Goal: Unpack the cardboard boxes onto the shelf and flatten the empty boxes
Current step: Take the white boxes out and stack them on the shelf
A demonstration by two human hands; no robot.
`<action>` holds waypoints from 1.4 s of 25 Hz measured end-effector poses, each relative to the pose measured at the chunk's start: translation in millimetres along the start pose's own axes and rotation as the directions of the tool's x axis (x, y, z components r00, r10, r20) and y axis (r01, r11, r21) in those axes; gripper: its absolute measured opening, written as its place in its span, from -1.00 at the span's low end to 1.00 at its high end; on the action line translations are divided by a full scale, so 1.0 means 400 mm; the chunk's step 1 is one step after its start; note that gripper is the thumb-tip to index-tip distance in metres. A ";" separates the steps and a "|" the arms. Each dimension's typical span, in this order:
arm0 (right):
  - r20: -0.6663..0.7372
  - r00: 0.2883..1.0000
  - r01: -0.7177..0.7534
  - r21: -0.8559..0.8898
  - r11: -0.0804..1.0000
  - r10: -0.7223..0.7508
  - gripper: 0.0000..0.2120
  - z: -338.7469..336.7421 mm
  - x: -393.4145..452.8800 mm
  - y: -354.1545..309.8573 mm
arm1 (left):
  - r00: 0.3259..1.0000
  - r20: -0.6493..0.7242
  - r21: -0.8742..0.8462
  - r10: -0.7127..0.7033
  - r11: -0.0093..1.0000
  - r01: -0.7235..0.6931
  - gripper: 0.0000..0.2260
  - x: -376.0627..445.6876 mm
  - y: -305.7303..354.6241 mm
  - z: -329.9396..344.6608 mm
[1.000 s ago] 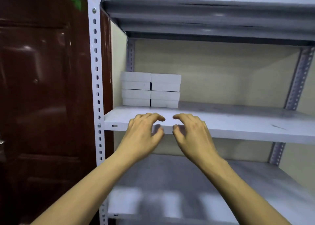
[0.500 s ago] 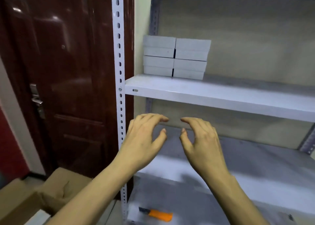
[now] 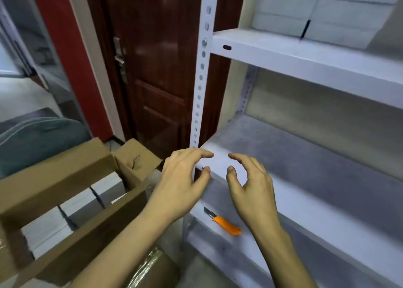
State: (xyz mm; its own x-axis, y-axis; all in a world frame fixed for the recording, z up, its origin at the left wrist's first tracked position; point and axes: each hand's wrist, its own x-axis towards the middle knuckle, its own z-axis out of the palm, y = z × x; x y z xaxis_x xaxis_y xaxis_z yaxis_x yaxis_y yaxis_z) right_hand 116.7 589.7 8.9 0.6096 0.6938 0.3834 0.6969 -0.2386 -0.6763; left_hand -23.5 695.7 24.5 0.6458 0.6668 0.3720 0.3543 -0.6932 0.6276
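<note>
While fingers (image 3: 202, 154) hover, box (image 3: 72, 191) lies left.

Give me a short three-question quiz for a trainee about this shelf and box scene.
1. True or false: both the left hand and right hand hold nothing.
2. Where does the orange knife lie? A) in the cardboard box B) on a lower shelf C) on the upper shelf
3. Fill in: the white boxes already unpacked stand on the ____ shelf.

Key: 1 true; 2 B; 3 upper.
</note>
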 end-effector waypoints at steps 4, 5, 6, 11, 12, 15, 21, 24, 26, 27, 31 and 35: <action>0.147 0.988 0.030 0.088 0.996 -0.043 -0.73 0.102 -0.028 -0.002 | 0.989 -0.046 0.031 -0.140 0.989 0.142 -0.74 -0.083 -0.065 -0.018; 0.179 0.982 0.037 0.106 0.994 -0.056 -0.73 0.126 -0.036 -0.009 | 0.983 -0.065 0.035 -0.173 0.984 0.175 -0.75 -0.108 -0.082 -0.030; 0.213 0.975 0.041 0.126 0.991 -0.067 -0.73 0.152 -0.044 -0.021 | 0.974 -0.082 0.038 -0.210 0.976 0.214 -0.75 -0.135 -0.102 -0.044; 0.296 0.944 0.082 0.207 0.975 -0.143 -0.75 0.268 -0.081 -0.113 | 0.935 -0.136 0.014 -0.326 0.944 0.331 -0.75 -0.229 -0.183 -0.137; 0.297 0.941 0.101 0.214 0.972 -0.163 -0.74 0.292 -0.087 -0.136 | 0.929 -0.153 0.011 -0.337 0.939 0.343 -0.75 -0.243 -0.199 -0.158; 0.322 0.924 0.127 0.249 0.960 -0.206 -0.75 0.364 -0.115 -0.207 | 0.904 -0.185 0.013 -0.386 0.919 0.395 -0.77 -0.294 -0.252 -0.224; 0.376 0.899 0.129 0.262 0.957 -0.224 -0.74 0.503 -0.182 -0.324 | 0.866 -0.204 0.010 -0.457 0.883 0.469 -0.76 -0.395 -0.372 -0.325; 0.432 0.879 0.106 0.239 0.965 -0.203 -0.73 0.537 -0.206 -0.353 | 0.848 -0.210 0.008 -0.487 0.867 0.499 -0.76 -0.426 -0.414 -0.349; 0.460 0.867 0.094 0.228 0.969 -0.192 -0.73 0.561 -0.211 -0.364 | 0.835 -0.209 0.001 -0.509 0.854 0.520 -0.76 -0.435 -0.437 -0.358; 0.472 0.861 0.094 0.223 0.970 -0.192 -0.73 0.572 -0.209 -0.365 | 0.828 -0.206 0.000 -0.522 0.846 0.533 -0.76 -0.435 -0.446 -0.361; 0.520 0.832 0.097 0.209 0.973 -0.194 -0.73 0.622 -0.175 -0.361 | 0.793 -0.219 -0.019 -0.569 0.815 0.579 -0.76 -0.417 -0.495 -0.362; 0.552 0.812 0.092 0.198 0.976 -0.188 -0.73 0.678 -0.111 -0.332 | 0.757 -0.224 -0.006 -0.613 0.778 0.628 -0.77 -0.373 -0.546 -0.347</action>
State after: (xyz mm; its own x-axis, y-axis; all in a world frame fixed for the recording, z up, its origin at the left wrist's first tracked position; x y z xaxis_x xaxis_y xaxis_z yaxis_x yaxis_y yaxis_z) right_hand -105.4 774.8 -88.9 0.1552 0.9836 0.0913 0.6615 -0.0348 -0.7492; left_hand -291.2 785.5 -73.0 0.1203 0.9915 0.0503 0.6774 -0.1190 0.7260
